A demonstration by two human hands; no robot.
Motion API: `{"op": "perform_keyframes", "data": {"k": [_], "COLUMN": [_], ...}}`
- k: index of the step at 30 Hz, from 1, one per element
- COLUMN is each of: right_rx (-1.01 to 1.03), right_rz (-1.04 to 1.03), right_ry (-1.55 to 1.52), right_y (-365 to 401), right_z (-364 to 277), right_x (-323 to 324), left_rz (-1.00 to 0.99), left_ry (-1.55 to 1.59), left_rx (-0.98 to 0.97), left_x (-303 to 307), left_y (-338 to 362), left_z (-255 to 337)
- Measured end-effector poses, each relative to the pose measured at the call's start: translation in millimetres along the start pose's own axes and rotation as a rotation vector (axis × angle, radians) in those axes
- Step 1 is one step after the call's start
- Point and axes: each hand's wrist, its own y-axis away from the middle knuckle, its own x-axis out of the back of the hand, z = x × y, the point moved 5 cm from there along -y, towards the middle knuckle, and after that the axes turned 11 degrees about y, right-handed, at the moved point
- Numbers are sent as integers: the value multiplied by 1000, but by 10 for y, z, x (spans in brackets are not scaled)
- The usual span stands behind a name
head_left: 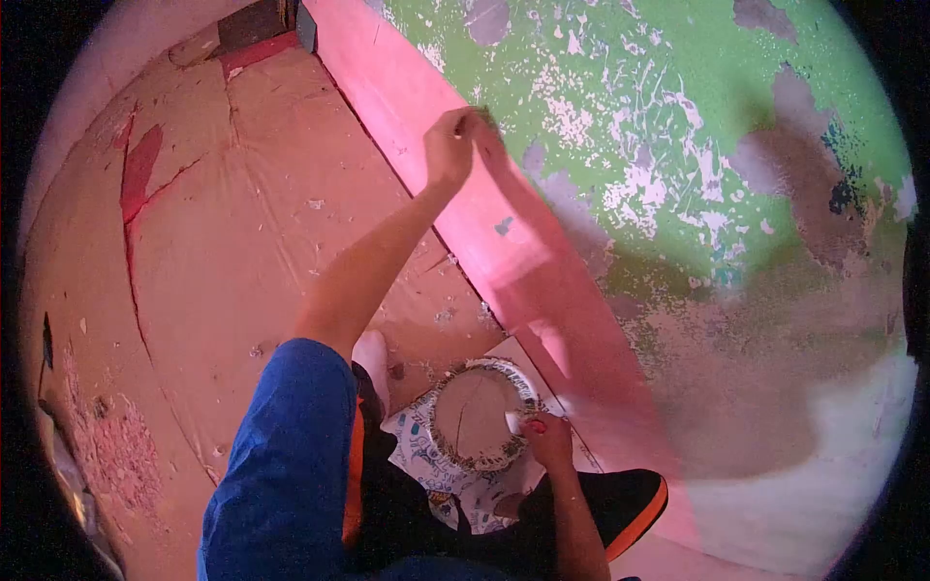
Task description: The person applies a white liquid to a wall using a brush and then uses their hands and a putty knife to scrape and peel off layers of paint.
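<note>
My left hand (451, 145) reaches out to the wall with its fingers closed, at the line where the pink band (513, 228) meets the peeling green paint. What its fingertips hold, if anything, cannot be made out. Low down near my feet, my right hand (550, 442) is closed at the edge of a round tub (528, 381). A small white piece (513, 421) and a spot of red show at its fingers. The tub has a crusted rim and a smooth beige inside, and stands over a white sheet with printed drawings (426, 470).
The wall (668, 126) has green paint with white and grey bare patches. A brownish covering (213, 252) with tears and scattered flakes spreads over the floor. A black shoe with an orange sole (630, 499) stands right of the tub, close to the wall.
</note>
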Motion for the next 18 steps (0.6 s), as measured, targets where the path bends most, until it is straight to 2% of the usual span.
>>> {"op": "perform_keyframes", "data": {"k": [1,4,6,9,13,15,17,18], "right_rx": [0,-58,5,-20,-4,1,-15,-30], "right_rz": [-3,-21,31,-60,16,-16,-12,-6], "right_ry": [-1,-100,-78,-92,-55,-67,-63,-60], "right_y": [4,-2,11,33,79,109,148,151], "right_z": [16,83,29,46,102,79,92,113], "right_x": [-36,-117,-73,-91,-79,-46,-49,-34], "left_rz": [-57,-70,73,47,104,218,514,328], "left_ry": [-21,66,86,76,62,-401,-396,-265], "left_rx": [-92,0,131,132,38,-16,336,241], "left_x": [-61,-164,-123,-147,-183,12,372,412], "left_y": [48,187,237,221,146,23,43,36], "left_z": [34,-32,-41,-60,-227,-229,-779,-833]}}
